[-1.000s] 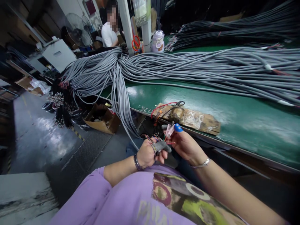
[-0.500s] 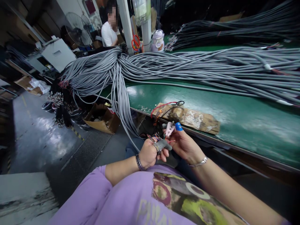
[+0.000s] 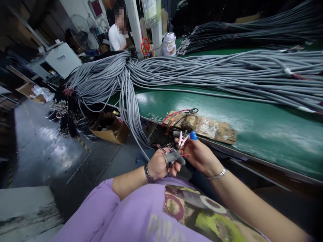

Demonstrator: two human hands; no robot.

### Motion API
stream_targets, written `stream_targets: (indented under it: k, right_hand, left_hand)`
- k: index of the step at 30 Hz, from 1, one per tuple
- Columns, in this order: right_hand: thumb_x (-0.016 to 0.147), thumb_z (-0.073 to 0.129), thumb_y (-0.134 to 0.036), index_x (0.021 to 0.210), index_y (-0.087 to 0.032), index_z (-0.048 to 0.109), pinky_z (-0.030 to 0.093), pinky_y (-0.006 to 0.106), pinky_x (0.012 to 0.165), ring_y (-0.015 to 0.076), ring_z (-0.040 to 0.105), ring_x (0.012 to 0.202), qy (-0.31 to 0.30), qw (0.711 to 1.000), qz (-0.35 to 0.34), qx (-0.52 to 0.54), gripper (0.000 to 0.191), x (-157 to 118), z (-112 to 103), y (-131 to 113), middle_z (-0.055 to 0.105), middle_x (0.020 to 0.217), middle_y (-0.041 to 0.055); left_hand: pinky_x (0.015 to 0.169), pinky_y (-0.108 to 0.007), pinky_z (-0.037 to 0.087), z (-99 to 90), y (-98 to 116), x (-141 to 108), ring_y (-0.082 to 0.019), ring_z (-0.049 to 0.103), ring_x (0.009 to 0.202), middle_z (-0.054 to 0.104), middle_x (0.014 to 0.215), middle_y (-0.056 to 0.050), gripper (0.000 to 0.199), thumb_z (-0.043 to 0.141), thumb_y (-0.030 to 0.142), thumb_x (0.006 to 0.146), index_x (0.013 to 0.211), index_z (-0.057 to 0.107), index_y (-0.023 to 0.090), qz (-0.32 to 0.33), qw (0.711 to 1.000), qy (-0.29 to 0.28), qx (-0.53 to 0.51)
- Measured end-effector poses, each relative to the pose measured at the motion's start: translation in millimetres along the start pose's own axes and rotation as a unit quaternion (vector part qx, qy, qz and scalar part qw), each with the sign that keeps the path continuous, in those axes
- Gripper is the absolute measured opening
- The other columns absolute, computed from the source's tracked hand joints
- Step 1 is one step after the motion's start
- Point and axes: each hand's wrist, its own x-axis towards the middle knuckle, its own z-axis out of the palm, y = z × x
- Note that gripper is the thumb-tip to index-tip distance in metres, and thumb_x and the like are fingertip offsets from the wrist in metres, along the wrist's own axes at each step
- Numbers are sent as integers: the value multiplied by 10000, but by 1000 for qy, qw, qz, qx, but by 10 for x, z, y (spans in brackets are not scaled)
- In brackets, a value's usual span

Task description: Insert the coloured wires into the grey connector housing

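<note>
My left hand [image 3: 157, 165] grips the end of a grey cable [image 3: 138, 141], whose thin coloured wires [image 3: 168, 147] fan out above my fist. A grey finger cot covers one finger there. My right hand [image 3: 200, 154] sits just to the right, holding a small pink cutter [image 3: 182, 138] close to the wire tips, with a blue cot on one fingertip. Both hands hover below the front edge of the green bench [image 3: 252, 124].
A thick bundle of grey cables [image 3: 202, 72] lies across the bench and droops off its left end. A worn wooden board [image 3: 207, 127] with red and black leads rests near the edge. A cardboard box [image 3: 108, 126] stands on the floor. Another person [image 3: 117, 32] sits far back.
The pink cutter has shifted slightly closer to the wire tips; both hands otherwise stay where they were.
</note>
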Motion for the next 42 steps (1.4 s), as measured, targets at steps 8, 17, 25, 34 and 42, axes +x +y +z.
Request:
stream_targets:
  k: [8,17,25,34,42]
  right_hand:
    - [728,655,-651,743,-202,706,549,342,549,187,618,519,-30,998,52,35,452,99,-20,35,677,606,32]
    - [654,656,-728,780,-214,684,522,300,575,176,606,625,-18,1000,16,15,530,13,3,37,688,754,51]
    - [590,834,-508,697,-165,639,432,256,572,110,521,561,-81,973,77,-201,409,-210,-69,-144,615,641,3]
    - [653,770,-561,718,-160,636,444,261,601,118,555,586,-71,951,38,-299,427,-269,-31,-166,637,644,5]
    - [647,812,-473,742,-177,645,413,263,570,119,504,587,-27,968,-37,-245,353,-355,-106,40,609,655,1]
  left_hand:
    - [284,-190,226,-21,-74,114,-90,471,304,568,469,-17,446,752,518,605,652,618,96,-2,1000,8,-9]
    - [294,-191,255,-33,-86,78,-82,458,301,571,478,-12,464,744,537,598,684,610,101,-7,1000,20,4]
    - [346,-187,310,-42,-115,-59,-87,517,358,609,546,-21,502,720,594,632,701,603,112,-4,995,26,92]
    - [345,-186,262,-30,-106,-43,-91,525,365,590,517,-30,497,701,595,637,611,571,115,-17,988,11,153]
    - [343,-181,237,-69,-188,7,-77,524,370,602,530,-31,484,656,588,694,628,585,114,45,991,78,94]
